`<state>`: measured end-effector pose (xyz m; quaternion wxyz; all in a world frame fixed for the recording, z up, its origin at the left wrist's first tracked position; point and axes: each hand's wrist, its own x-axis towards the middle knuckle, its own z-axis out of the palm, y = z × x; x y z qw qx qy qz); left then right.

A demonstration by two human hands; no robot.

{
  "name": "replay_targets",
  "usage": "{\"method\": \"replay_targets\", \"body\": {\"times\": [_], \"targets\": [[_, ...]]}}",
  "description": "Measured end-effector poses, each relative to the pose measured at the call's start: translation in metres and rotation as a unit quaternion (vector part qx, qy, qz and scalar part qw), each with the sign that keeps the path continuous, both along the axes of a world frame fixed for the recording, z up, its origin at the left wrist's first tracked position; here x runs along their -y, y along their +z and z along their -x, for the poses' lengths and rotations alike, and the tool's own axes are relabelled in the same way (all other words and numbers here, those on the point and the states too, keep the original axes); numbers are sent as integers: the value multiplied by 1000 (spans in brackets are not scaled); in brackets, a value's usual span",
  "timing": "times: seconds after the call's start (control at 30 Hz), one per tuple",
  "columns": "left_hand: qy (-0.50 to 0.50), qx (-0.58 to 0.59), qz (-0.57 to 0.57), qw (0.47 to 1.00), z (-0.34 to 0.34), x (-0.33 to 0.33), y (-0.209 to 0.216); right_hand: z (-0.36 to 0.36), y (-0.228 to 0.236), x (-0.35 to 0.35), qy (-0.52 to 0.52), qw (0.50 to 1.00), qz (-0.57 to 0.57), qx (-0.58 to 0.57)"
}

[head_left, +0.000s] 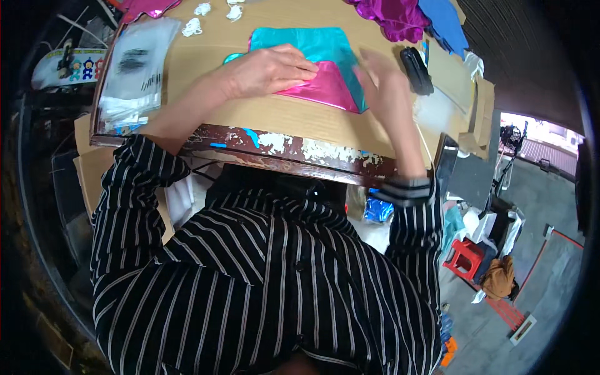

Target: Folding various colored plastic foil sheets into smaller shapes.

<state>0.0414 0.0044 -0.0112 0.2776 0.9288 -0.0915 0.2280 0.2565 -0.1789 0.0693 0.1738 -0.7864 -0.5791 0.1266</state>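
Observation:
A piece of shiny fabric (306, 39), teal on one face and bright pink on the other, lies on the cardboard-covered table. Its near part is folded over so that a pink flap (328, 94) shows on top. My left hand (275, 70) rests on the fold with its fingers close together, gripping the fabric by the pink flap's upper left edge. Just beyond the fabric's right edge is my right hand (385, 81), smeared by motion. Its fingers are too blurred to read, and whether it touches the fabric is unclear.
Clear plastic bags (134, 69) lie at the table's left. Small white cord bundles (192, 27) sit at the far left. A black case (416, 70) is right of my right hand; magenta fabric (400, 19) and blue cloth (445, 28) lie far right. A red stool (464, 259) stands on the floor.

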Motion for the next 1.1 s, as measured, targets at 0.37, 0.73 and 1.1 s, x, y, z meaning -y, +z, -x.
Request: {"method": "replay_targets", "body": {"times": [0.37,0.73,1.1], "targets": [[-8,-1,11,1000,-4,1,13,-15,-34,-87,73,993,-34,88],[-4,12,27,1000,-5,2,10,-30,19,-90,37,973,84,-211],[-11,16,23,1000,-4,2,12,-12,-2,-66,9,969,-111,-219]]}}
